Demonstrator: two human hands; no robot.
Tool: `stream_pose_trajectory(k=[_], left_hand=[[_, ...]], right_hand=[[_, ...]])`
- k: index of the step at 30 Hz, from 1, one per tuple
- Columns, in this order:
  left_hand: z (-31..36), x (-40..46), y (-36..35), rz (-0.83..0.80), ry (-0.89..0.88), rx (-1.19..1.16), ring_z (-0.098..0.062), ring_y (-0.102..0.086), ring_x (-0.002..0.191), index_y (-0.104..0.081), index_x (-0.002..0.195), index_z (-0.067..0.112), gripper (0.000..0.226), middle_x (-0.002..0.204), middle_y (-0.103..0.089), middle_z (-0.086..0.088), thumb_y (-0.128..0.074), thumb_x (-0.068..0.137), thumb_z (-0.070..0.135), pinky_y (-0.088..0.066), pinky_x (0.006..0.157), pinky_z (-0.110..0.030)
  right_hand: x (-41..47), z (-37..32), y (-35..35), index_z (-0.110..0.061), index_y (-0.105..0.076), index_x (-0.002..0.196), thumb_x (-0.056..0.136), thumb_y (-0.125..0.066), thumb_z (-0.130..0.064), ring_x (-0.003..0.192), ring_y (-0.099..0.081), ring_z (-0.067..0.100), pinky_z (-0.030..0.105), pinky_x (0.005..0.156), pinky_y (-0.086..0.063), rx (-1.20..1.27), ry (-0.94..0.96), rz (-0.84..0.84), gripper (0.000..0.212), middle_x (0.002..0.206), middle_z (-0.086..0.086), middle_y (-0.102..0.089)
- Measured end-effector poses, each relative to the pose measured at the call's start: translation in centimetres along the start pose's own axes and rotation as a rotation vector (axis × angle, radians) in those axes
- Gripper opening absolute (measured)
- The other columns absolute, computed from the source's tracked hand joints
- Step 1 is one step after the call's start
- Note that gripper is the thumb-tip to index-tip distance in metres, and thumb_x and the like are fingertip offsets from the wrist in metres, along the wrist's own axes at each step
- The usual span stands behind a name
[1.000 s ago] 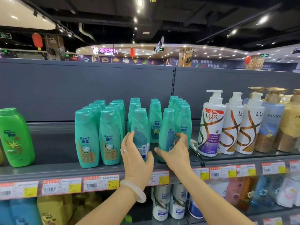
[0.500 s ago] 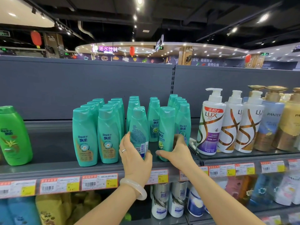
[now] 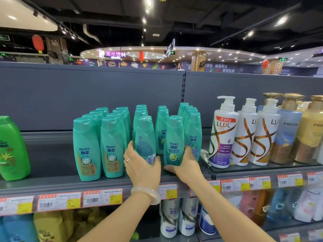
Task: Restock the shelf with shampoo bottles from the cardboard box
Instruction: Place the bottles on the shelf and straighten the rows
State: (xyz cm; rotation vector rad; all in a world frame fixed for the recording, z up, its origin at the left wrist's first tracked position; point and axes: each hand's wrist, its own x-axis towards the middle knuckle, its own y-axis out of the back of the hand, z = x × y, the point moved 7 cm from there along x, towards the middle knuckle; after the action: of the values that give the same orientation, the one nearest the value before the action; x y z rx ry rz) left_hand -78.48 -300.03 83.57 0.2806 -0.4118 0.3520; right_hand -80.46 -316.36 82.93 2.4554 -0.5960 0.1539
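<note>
**Q:** Two teal shampoo bottles in hand?

**A:** Yes, one per hand, both upright on the shelf [image 3: 52,182] near its front edge. Left hand [image 3: 142,169] curled round the base of the left bottle [image 3: 145,138], back label with barcode facing out. Right hand [image 3: 187,165] wrapped round the lower part of the right bottle [image 3: 174,140], front label facing out, thumb under its base at the shelf surface.

**Q:** Risk from here?

**A:** Likely toppling. Rows of matching teal bottles [image 3: 111,145] packed just behind and to either side, some touching; a nudge from either held bottle or a knuckle could knock a row down domino-fashion. Also a mis-faced left bottle if left label-backward. Smooth plastic, so possibly slippery in a low grip. Cardboard box not in view.

**Q:** Surface?

**A:** Grey metal shelf, dark back panel behind, price tags [image 3: 103,199] in red and yellow along the front lip. Green bottle [image 3: 12,147] at far left, well apart from the teal rows. White pump bottles [image 3: 223,133] just right of the teal group, then pale blue and gold pump bottles [image 3: 288,133] beyond. More bottles on the shelf below.

**Q:** Room?

**A:** Supermarket. Dark ceiling with spotlights, red lanterns [image 3: 37,43], a lit pink sign [image 3: 115,54] over a distant curved counter.
</note>
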Motion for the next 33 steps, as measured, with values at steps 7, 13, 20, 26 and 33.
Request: stream_pose_trajectory(k=[7, 13, 20, 26, 33], left_hand=[[-0.3, 1.3, -1.5, -0.010, 0.167, 0.083, -0.035, -0.036, 0.126, -0.026, 0.138, 0.010, 0.099, 0.135, -0.035, -0.015, -0.085, 0.060, 0.028, -0.033, 0.103, -0.048], [-0.7, 1.5, -2.4, -0.128, 0.108, -0.154, -0.032, -0.053, 0.106, -0.030, 0.114, 0.019, 0.073, 0.115, -0.052, -0.014, -0.079, 0.061, 0.007, -0.047, 0.091, -0.038], [-0.4, 1.5, -2.4, -0.434, 0.126, -0.130, -0.022, -0.047, 0.113, -0.044, 0.122, 0.024, 0.080, 0.120, -0.038, -0.003, -0.070, 0.046, 0.028, -0.045, 0.099, -0.041], [-0.8, 1.4, -2.3, -0.490, 0.222, -0.343, -0.020, -0.054, 0.100, -0.042, 0.115, 0.021, 0.057, 0.109, -0.057, -0.004, -0.051, 0.073, -0.016, -0.045, 0.083, -0.028], [-1.0, 1.4, -2.0, -0.480, 0.171, -0.275, -0.018, -0.055, 0.093, -0.041, 0.122, 0.014, 0.055, 0.101, -0.057, -0.003, -0.051, 0.077, -0.016, -0.046, 0.089, -0.032]], right_hand=[[0.3, 0.3, 0.5, -0.013, -0.035, 0.122, 0.067, -0.082, -0.019, 0.095, -0.049, 0.013, 0.023, 0.081, -0.041, -0.001, -0.020, -0.004, 0.072, 0.120, 0.006, -0.056], [0.2, 0.3, 0.7, -0.012, -0.034, 0.123, 0.068, -0.082, -0.018, 0.095, -0.048, 0.012, 0.022, 0.081, -0.040, 0.002, -0.005, -0.008, 0.073, 0.121, 0.006, -0.056], [0.4, 0.6, 0.8, -0.011, -0.034, 0.123, 0.069, -0.081, -0.019, 0.094, -0.048, 0.013, 0.025, 0.083, -0.040, 0.004, -0.022, -0.020, 0.072, 0.117, 0.005, -0.056], [0.3, 0.7, 0.9, -0.013, -0.034, 0.125, 0.069, -0.082, -0.018, 0.095, -0.049, 0.013, 0.027, 0.087, -0.043, 0.013, -0.024, -0.015, 0.073, 0.120, 0.005, -0.057], [0.2, 0.6, 0.8, -0.013, -0.034, 0.125, 0.069, -0.081, -0.018, 0.106, -0.054, 0.019, 0.027, 0.087, -0.043, 0.005, -0.009, -0.006, 0.074, 0.121, 0.007, -0.057]])
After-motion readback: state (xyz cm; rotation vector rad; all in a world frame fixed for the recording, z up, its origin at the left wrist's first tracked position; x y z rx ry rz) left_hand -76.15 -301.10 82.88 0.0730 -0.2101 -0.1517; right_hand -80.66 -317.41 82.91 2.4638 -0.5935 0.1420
